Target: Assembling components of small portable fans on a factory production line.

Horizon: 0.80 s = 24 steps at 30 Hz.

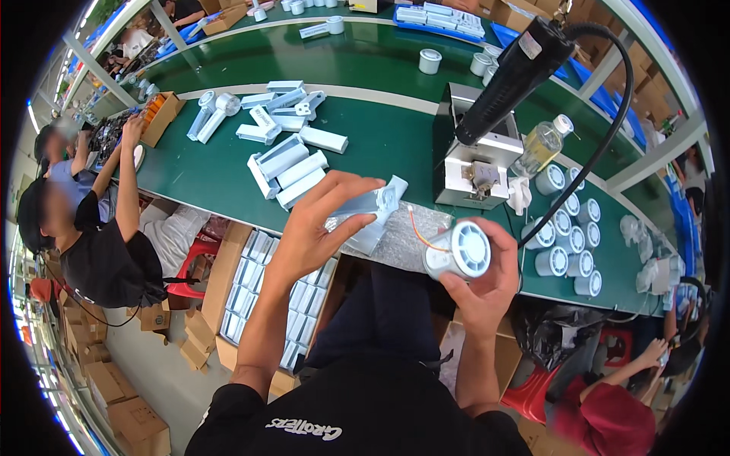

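My left hand (pixel 308 228) pinches a pale blue plastic handle shell (pixel 384 199) between thumb and fingers, above the bench's near edge. Another pale blue piece appears just below it, partly overlapped, so I cannot tell whether the two are joined. In my right hand (pixel 493 289) is a round pale blue fan head (pixel 469 249), its slotted round grille turned upward and to the right. Thin red and yellow wires (pixel 418 232) stick out from its left side toward the handle shell. The two parts are apart. Under both hands lies a sheet of bubble wrap (pixel 426 220).
Loose handle shells (pixel 304 171) are piled at left. A black electric screwdriver (pixel 509 83) hangs over a metal fixture (pixel 479 178), beside a clear bottle (pixel 538 148). Several fan heads (pixel 551 261) stand at right. A carton (pixel 220 323) of shells sits below; co-workers (pixel 106 258) flank me.
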Each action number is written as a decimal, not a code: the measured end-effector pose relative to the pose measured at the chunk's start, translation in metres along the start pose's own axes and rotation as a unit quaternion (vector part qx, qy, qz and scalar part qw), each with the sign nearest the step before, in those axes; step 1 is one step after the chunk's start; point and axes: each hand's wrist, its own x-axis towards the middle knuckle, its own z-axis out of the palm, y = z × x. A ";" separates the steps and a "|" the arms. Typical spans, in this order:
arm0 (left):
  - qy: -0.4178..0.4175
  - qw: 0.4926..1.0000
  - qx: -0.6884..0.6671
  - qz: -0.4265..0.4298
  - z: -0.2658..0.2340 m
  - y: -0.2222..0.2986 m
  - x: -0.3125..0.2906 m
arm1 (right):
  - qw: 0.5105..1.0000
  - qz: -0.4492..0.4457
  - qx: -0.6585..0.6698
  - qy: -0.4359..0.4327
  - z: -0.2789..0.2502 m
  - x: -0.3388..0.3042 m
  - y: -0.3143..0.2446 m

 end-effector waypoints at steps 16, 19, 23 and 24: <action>-0.029 0.999 0.014 -0.018 0.012 -0.008 -0.016 | 0.995 0.084 -0.054 -0.031 -0.008 0.018 -0.001; -0.023 0.999 0.021 -0.017 0.014 -0.008 -0.017 | 0.992 0.097 -0.066 -0.048 -0.009 0.016 0.000; -0.021 1.000 0.009 -0.018 0.014 -0.008 -0.016 | 0.991 0.113 -0.058 -0.028 -0.007 0.014 0.000; -0.019 1.000 0.007 -0.013 0.014 -0.007 -0.016 | 0.992 0.116 -0.050 -0.018 -0.007 0.015 0.001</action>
